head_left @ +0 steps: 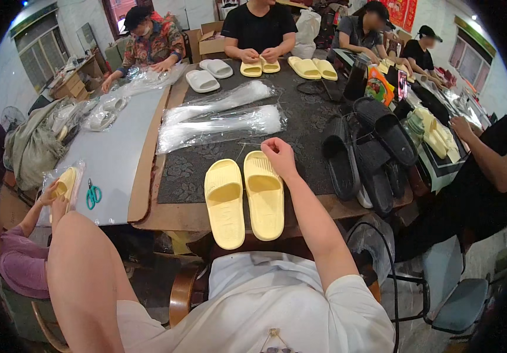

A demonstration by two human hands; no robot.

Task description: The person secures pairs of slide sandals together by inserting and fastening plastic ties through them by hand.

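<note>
A pair of pale yellow slide sandals (225, 206) lies side by side at the table's near edge, toes toward me. My right hand (278, 157) is closed in a pinch above the far end of the right slide. From its fingertips a thin pale strand (248, 143) runs out to the left; it looks like a plastic tie. Beyond the slides lie two clear plastic bags (224, 120) holding bundles of fine white strands. What appears to be my bent left arm (85, 265) rises at the lower left, its hand out of the picture.
Black slides (371, 156) are heaped to the right of my hand. Teal scissors (93, 194) rest on the grey tabletop at left. Grey slides (206, 76) and more yellow slides (309, 68) sit on the far side. Several people work around the table, one close at left.
</note>
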